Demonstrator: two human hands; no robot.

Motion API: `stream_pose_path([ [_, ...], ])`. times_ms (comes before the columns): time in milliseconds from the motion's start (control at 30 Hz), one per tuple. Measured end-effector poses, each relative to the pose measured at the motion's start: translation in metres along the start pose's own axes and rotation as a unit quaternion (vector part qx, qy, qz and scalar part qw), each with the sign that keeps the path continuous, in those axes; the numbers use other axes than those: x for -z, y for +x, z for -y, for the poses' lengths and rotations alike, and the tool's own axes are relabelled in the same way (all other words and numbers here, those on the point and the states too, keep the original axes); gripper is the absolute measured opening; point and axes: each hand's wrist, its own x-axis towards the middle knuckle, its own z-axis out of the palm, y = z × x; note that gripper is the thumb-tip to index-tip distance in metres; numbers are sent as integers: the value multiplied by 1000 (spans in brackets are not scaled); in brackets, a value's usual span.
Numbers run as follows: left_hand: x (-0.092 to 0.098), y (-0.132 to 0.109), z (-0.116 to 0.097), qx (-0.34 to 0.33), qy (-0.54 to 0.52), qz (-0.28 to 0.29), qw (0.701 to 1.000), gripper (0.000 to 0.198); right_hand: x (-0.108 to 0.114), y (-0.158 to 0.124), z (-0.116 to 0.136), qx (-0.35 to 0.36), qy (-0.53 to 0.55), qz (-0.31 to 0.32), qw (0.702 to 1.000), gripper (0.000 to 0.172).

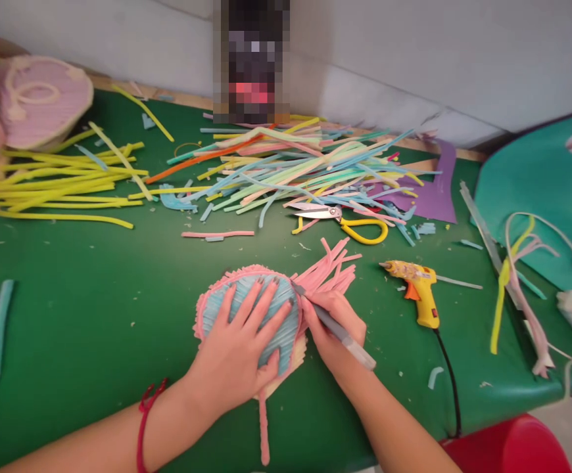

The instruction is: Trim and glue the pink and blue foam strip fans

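Note:
My left hand (246,328) lies flat with spread fingers on a round craft piece (212,305), which has a ribbed blue face and a frilly pink edge. My right hand (338,325) grips a grey pen (335,323) with a translucent end, its tip at the piece's upper right edge. Beside that tip a bunch of pink pipe cleaners (328,272) fans out. A pink stem (263,430) sticks out below, and a pale yellow part (297,353) shows under the blue face.
Yellow-handled scissors (362,230) lie beyond my hands, before a heap of coloured pipe cleaners (286,164). To the right is a yellow glue gun (421,292) with a black cord. Yellow pipe cleaners (69,180) and a pink-lilac round piece (44,98) are at the left.

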Motion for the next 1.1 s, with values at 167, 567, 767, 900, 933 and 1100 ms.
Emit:
stream_pose_path([
  [167,2,0,0,0,-1,0,1000,57,8,-6,3,-5,16,10,1000,18],
  [567,1,1,-1,2,4,1,1000,55,4,0,-5,-16,35,1,999,16],
  [767,3,3,-1,6,-2,8,1000,54,6,-5,-5,-37,49,28,998,12],
  [900,5,3,-2,12,-13,13,1000,55,15,-7,3,-41,44,17,998,18],
  [933,5,3,-2,11,-13,13,1000,55,17,-6,5,-44,43,8,998,18],
  [1100,5,4,-2,7,-9,7,1000,55,16,1,2,-64,56,-15,996,11],
])
